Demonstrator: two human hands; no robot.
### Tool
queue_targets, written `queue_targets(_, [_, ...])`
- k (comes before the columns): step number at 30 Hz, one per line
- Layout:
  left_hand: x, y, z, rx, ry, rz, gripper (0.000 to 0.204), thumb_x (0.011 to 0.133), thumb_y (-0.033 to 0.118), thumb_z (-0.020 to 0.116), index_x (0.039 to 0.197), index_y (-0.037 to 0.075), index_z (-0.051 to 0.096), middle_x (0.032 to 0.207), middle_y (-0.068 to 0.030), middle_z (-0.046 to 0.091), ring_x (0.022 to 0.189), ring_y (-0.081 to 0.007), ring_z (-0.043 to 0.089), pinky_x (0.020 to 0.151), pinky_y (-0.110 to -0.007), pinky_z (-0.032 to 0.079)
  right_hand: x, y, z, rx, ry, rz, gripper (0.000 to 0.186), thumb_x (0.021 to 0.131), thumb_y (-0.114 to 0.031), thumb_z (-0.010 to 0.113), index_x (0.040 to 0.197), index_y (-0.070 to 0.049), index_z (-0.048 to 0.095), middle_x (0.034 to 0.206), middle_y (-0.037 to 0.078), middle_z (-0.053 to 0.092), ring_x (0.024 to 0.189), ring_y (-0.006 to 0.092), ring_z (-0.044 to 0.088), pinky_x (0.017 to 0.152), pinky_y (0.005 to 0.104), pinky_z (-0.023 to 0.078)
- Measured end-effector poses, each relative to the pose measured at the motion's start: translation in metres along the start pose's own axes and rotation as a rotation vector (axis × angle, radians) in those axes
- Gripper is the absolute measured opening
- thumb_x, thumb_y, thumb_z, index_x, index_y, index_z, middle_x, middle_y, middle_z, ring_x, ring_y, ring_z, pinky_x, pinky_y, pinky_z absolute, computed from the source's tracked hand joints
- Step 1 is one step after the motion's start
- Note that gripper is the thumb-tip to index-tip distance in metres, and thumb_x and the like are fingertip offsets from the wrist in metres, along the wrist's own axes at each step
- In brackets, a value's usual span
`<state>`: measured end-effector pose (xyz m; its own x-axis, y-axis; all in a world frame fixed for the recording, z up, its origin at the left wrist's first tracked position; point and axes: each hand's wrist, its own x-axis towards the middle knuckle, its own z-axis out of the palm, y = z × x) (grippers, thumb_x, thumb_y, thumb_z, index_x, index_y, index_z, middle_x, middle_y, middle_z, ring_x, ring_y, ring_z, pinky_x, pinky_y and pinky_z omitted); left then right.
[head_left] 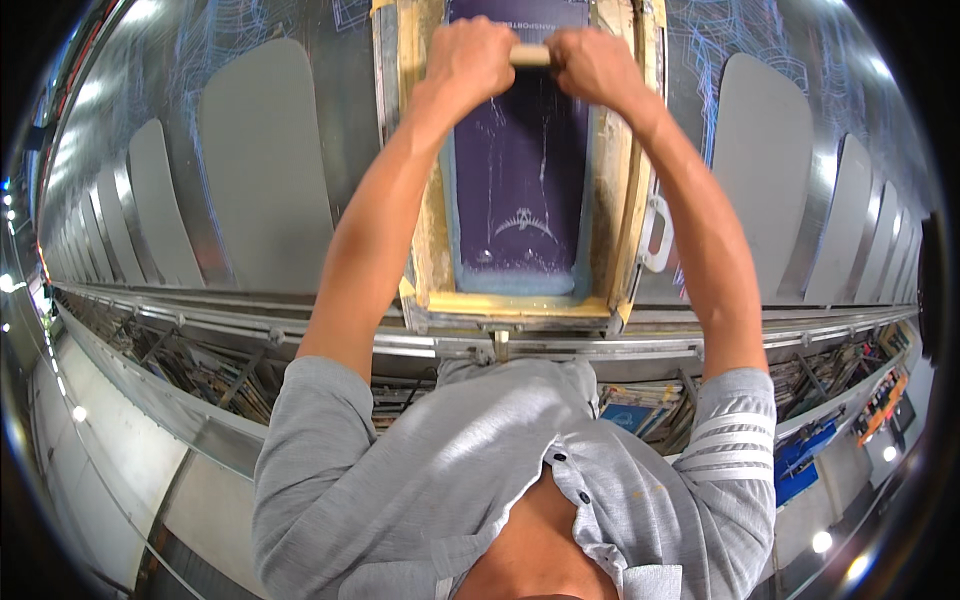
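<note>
A screen-printing frame (516,303) with yellowed, taped edges lies in front of me. Across its far part is a pale wooden squeegee (531,55). My left hand (472,62) is closed around the squeegee's left end, and my right hand (595,65) grips the right end. Most of the squeegee is hidden behind my fists; its middle shows between them. Below my hands spreads the dark purple screen mesh (520,185), with a pale winged design near its close end and whitish streaks along it. Both arms reach forward, nearly straight.
Grey rounded panels lie along the long table on both sides, a large one at left (262,140) and another at right (765,150). A white handle (656,234) sticks out from the frame's right side. A metal rail (330,340) runs along the near edge, above shelves of stacked frames (640,400).
</note>
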<state>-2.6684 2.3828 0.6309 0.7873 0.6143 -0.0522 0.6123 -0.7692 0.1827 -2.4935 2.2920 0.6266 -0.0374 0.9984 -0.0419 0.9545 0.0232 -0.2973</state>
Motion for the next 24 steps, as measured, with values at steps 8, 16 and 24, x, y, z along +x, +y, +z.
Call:
queue_targets(8, [-0.233, 0.099, 0.041, -0.249, -0.156, -0.087, 0.032, 0.072, -0.001, 0.063, 0.097, 0.012, 0.079, 0.093, -0.0093, 0.076, 0.082, -0.0303, 0.073, 0.068, -0.043, 0.059, -0.214, -0.117, 0.05, 0.094, -0.022, -0.077, 0.008, 0.07, -0.004, 0.065, 0.078, -0.004, 0.067, 0.081, 0.013, 0.065, 0.083, 0.0313, 0.066, 0.098, 0.0568, 0.049])
queue_targets(16, [-0.31, 0.134, 0.049, -0.266, -0.04, -0.037, 0.032, 0.07, -0.003, 0.061, 0.097, 0.006, 0.076, 0.1, -0.0104, 0.076, 0.091, -0.0307, 0.072, 0.072, -0.042, 0.058, -0.27, -0.099, 0.06, 0.764, -0.053, 0.187, 0.068, 0.08, -0.053, 0.077, 0.13, -0.008, 0.065, 0.131, 0.016, 0.064, 0.123, 0.0353, 0.058, 0.113, 0.055, 0.036])
queue_targets(24, [-0.317, 0.137, 0.059, -0.24, -0.022, -0.048, 0.033, 0.069, -0.004, 0.061, 0.098, 0.005, 0.075, 0.101, -0.0116, 0.075, 0.092, -0.03, 0.072, 0.076, -0.043, 0.058, -0.235, 0.021, 0.077, 0.386, 0.335, 0.918, 0.042, 0.097, -0.038, 0.057, 0.114, -0.003, 0.072, 0.097, 0.023, 0.07, 0.087, 0.0421, 0.064, 0.087, 0.0471, 0.05])
